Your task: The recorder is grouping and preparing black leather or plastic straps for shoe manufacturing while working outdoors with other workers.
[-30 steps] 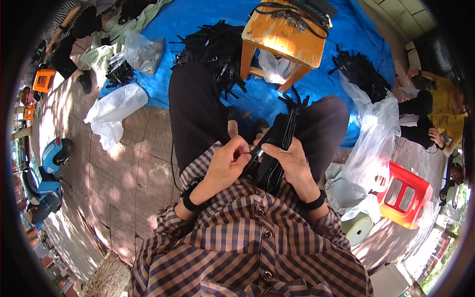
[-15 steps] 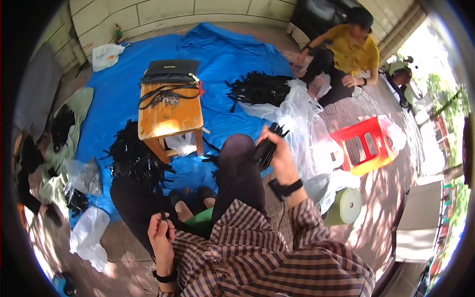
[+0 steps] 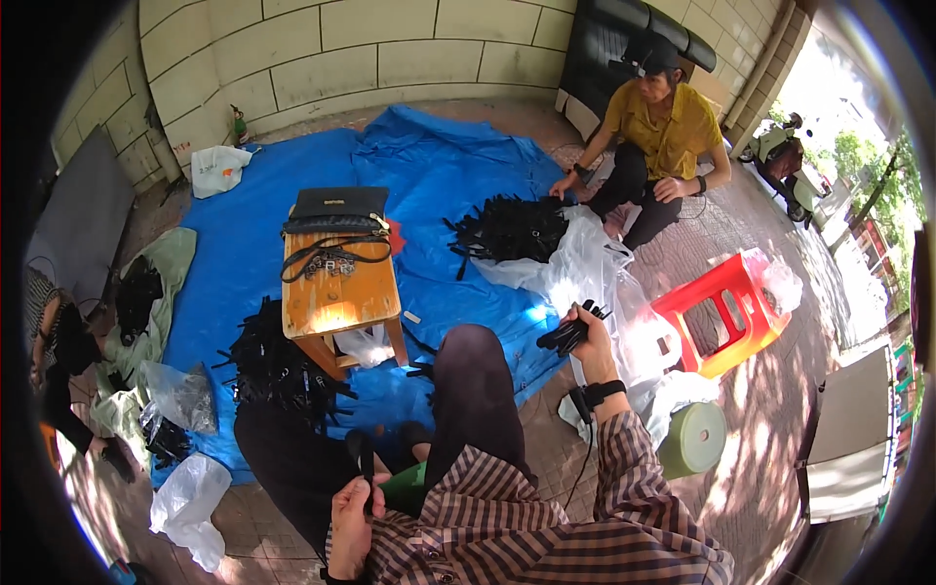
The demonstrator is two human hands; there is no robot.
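Note:
My left hand (image 3: 351,522) is closed in front of my lap, pinching one short black strap (image 3: 367,456) that stands up from the fingers. Out to the right, past my knee, my right hand (image 3: 597,359) grips a bundle of black straps (image 3: 564,338), its ends fanning out. A heap of black straps (image 3: 283,375) lies left of my knees, beside a wooden stool (image 3: 341,304). On the stool are small metal buckles (image 3: 330,265) and a black bag (image 3: 341,207) with its shoulder strap.
A blue tarp (image 3: 244,195) covers the ground. Another heap of black straps (image 3: 507,229) lies on clear plastic sheeting (image 3: 585,258) near a seated person in yellow (image 3: 673,122). To my right stand a red plastic stool (image 3: 717,317) and a green round stool (image 3: 697,439). Another person (image 3: 63,331) is at far left.
The view has tilted up, so the scene sits lower. My right hand has moved outward to the right with the strap bundle. My left hand has come inward, its strap now showing more plainly.

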